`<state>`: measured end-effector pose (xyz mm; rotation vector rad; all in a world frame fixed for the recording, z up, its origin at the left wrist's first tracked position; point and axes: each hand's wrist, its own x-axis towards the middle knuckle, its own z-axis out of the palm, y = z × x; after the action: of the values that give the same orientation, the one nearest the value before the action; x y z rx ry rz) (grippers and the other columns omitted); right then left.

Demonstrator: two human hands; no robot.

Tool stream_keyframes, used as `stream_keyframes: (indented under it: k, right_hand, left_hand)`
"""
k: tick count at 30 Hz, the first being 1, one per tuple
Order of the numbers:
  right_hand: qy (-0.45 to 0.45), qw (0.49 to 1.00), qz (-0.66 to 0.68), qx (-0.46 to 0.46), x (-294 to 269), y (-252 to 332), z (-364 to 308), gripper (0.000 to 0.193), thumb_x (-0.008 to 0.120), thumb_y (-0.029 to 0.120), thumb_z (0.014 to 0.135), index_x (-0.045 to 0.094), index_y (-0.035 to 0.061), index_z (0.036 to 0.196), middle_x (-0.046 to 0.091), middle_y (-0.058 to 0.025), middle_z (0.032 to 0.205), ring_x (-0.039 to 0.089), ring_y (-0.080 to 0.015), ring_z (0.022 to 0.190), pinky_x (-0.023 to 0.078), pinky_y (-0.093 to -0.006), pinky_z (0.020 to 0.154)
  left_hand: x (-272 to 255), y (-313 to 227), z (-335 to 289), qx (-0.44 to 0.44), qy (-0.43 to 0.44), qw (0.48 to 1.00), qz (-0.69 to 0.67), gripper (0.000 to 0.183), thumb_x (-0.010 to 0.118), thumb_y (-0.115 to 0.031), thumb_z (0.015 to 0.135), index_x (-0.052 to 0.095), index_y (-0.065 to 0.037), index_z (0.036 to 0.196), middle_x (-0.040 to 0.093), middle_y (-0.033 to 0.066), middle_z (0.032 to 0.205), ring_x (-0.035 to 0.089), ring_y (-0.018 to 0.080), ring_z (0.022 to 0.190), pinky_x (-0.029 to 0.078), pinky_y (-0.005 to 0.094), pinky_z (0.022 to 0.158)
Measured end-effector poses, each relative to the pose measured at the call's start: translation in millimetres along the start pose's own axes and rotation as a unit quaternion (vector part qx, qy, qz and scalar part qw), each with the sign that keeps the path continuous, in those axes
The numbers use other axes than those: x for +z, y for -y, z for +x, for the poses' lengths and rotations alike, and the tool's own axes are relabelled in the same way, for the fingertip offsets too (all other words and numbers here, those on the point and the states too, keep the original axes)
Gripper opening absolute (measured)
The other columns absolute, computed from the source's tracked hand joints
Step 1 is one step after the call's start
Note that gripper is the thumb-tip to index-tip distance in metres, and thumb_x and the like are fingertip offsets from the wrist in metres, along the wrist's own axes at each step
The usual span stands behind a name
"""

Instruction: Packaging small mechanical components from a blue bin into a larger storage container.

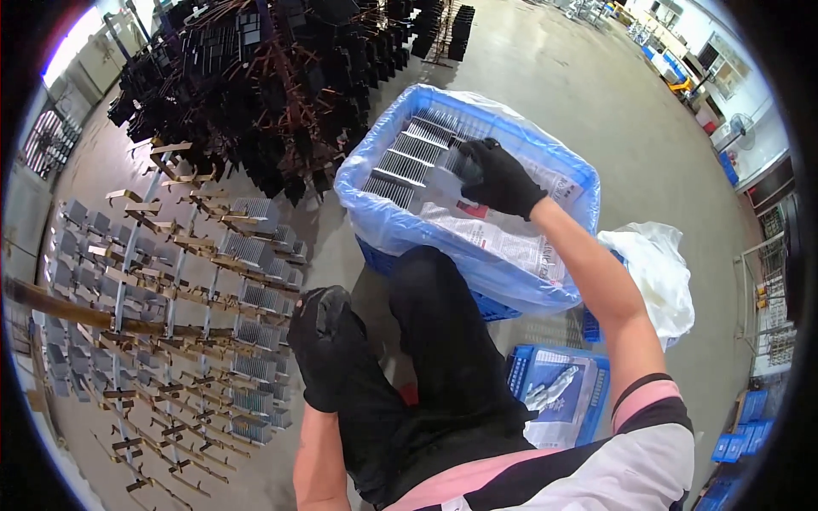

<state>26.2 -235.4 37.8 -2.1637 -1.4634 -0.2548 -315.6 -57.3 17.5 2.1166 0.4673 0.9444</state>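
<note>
My right hand (pixel 504 180), in a black glove, reaches over a blue plastic crate (pixel 477 294) lined with clear blue film. It is closed on a flat grey metal plate (pixel 445 182), slightly blurred, beside rows of thin plates (pixel 409 157) standing on edge. These rows fill the crate's left part. Printed newspaper (pixel 503 234) lies across the rest of its inside. My left hand (pixel 328 341), also black-gloved, is low by my left leg, close to the hanging rack. Its fingers look curled in, and nothing shows in them.
On the left stands a metal rack (pixel 123 324) with many hooks, some carrying grey plates. Behind it hang dense black parts (pixel 256 94) on another rack. A smaller blue crate (pixel 558 392) with paper sits at my right, beside a white plastic bag (pixel 652 277). A fan (pixel 740 126) stands far right.
</note>
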Motion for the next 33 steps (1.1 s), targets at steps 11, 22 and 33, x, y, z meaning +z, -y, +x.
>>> stream_keyframes:
  k: [11, 22, 33]
  right_hand:
    - [0.069, 0.971, -0.212, 0.08, 56, -27, 2, 0.056, 0.071, 0.033, 0.073, 0.06, 0.0188, 0.126, 0.061, -0.0151, 0.115, 0.055, -0.0373, 0.114, 0.047, -0.0499, 0.091]
    - [0.04, 0.977, -0.211, 0.016, 74, -36, -13, 0.064, 0.073, 0.032, 0.071, 0.057, 0.0191, 0.131, 0.054, -0.0142, 0.133, 0.044, -0.0397, 0.129, 0.035, -0.0558, 0.104]
    - [-0.029, 0.989, -0.145, -0.002, 42, -39, -4, 0.061, 0.073, 0.026, 0.077, 0.054, 0.0072, 0.132, 0.055, -0.0229, 0.132, 0.051, -0.0402, 0.123, 0.043, -0.0485, 0.102]
  left_hand:
    - [-5, 6, -7, -0.059, -0.004, 0.996, 0.071, 0.022, 0.061, -0.019, 0.096, 0.067, 0.0, 0.104, 0.068, 0.0156, 0.1, 0.065, 0.0262, 0.092, 0.05, 0.0362, 0.083]
    - [-7, 105, 25, -0.315, -0.051, 0.908, -0.272, 0.023, 0.062, -0.022, 0.095, 0.062, -0.005, 0.111, 0.065, 0.0075, 0.103, 0.063, 0.0205, 0.089, 0.051, 0.0344, 0.078]
    - [24, 182, 65, -0.439, -0.092, 0.876, -0.176, 0.031, 0.063, -0.038, 0.091, 0.067, -0.011, 0.105, 0.059, 0.0049, 0.081, 0.054, 0.0196, 0.063, 0.049, 0.0337, 0.056]
